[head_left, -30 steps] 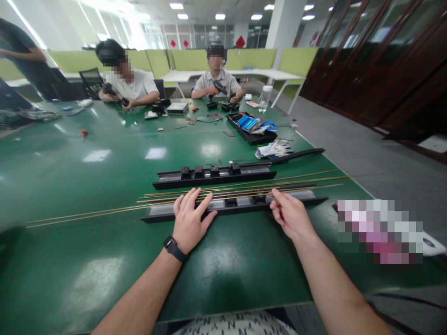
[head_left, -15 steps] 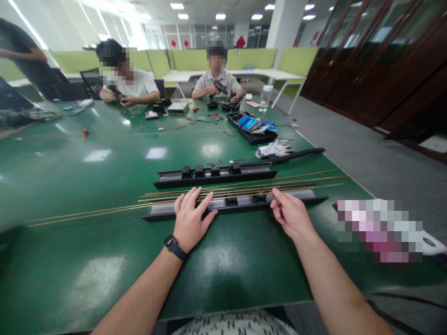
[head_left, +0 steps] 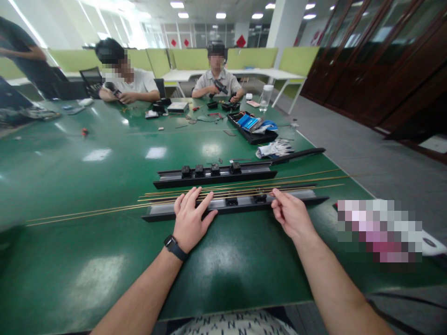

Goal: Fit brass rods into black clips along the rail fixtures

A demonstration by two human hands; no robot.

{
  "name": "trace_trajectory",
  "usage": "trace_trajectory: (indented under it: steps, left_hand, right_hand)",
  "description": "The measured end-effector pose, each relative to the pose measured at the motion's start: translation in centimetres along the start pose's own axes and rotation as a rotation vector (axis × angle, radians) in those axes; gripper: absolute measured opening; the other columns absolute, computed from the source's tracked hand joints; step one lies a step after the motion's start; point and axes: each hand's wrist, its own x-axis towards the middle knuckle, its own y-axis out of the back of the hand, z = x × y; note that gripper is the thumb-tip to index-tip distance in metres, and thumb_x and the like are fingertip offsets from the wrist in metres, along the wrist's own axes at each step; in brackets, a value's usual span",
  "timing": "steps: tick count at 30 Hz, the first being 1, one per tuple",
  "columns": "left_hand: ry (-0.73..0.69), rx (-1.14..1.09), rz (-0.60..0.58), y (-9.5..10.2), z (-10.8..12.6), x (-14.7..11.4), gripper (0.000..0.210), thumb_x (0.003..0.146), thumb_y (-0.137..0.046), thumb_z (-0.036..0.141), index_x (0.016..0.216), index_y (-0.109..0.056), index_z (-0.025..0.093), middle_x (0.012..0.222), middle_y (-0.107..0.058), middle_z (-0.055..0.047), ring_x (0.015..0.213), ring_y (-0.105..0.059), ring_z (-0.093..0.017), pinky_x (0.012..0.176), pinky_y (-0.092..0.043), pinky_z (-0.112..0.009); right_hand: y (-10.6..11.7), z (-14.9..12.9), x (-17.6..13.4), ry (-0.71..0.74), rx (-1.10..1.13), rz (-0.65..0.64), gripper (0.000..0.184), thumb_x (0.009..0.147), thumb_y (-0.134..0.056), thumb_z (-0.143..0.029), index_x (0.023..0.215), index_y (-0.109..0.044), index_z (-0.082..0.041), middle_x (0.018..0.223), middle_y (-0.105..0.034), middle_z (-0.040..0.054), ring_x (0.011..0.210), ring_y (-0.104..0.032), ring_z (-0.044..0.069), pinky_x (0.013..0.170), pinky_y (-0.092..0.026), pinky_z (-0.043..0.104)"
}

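Observation:
My left hand, with a dark watch on its wrist, lies with fingers spread over several thin brass-coloured rods and the near black-edged channel. My right hand is pinched at the rods' right part, thumb and forefinger closed on a thin rod. Small black blocks sit in the near channel between my hands. Behind the rods lies a second channel, carrying several black blocks and a black strip reaching right.
White gloves and a black tray with blue packets lie beyond the channels. A clear bottle stands farther back. Two people sit across the green table, one holding a power drill. A blurred-out object is at right.
Both my hands and the channels stay in place. The person at the back left has shifted the dark tool in their hands slightly.

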Motion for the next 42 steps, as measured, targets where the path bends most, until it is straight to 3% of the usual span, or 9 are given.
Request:
trace_trajectory:
  steps: [9,19,30,42]
  left_hand:
    - [0.001,-0.021,0.011,-0.14,-0.08,-0.07,0.048,0.091,-0.062,0.042,0.138,-0.057,0.033,0.147,-0.051,-0.012,0.14,-0.043,-0.03,0.117,-0.024,-0.05]
    - [0.001,-0.008,-0.003,0.01,0.01,0.03,0.046,0.093,-0.06,0.044,0.138,-0.057,0.033,0.147,-0.051,-0.011,0.14,-0.043,-0.029,0.117,-0.023,-0.049]
    - [-0.001,-0.011,0.001,0.01,0.02,-0.04,0.046,0.092,-0.061,0.043,0.137,-0.057,0.032,0.147,-0.051,-0.012,0.14,-0.043,-0.03,0.117,-0.024,-0.05]
    - [0.001,-0.013,-0.005,-0.02,-0.03,-0.03,0.047,0.092,-0.06,0.043,0.138,-0.057,0.033,0.148,-0.051,-0.011,0.14,-0.042,-0.03,0.117,-0.023,-0.05]
  right_hand:
    - [0.16,-0.25,0.03,0.002,0.029,0.028,0.033,0.072,-0.082,-0.041,0.082,-0.067,-0.014,0.054,-0.059,-0.0021,0.031,-0.042,0.006,0.023,-0.023,0.015]
    - [-0.03,0.1,0.07,-0.004,-0.029,-0.007,0.042,0.07,-0.083,-0.051,0.08,-0.063,-0.015,0.056,-0.062,-0.001,0.03,-0.042,0.005,0.023,-0.021,0.014]
    - [0.29,-0.34,0.18,0.002,0.049,0.06,0.033,0.071,-0.083,-0.042,0.081,-0.065,-0.015,0.053,-0.059,-0.0027,0.03,-0.042,0.005,0.023,-0.023,0.015]
    - [0.07,0.09,0.13,0.003,-0.018,-0.005,0.039,0.071,-0.083,-0.048,0.079,-0.063,-0.016,0.055,-0.062,-0.0012,0.03,-0.042,0.005,0.023,-0.02,0.015]
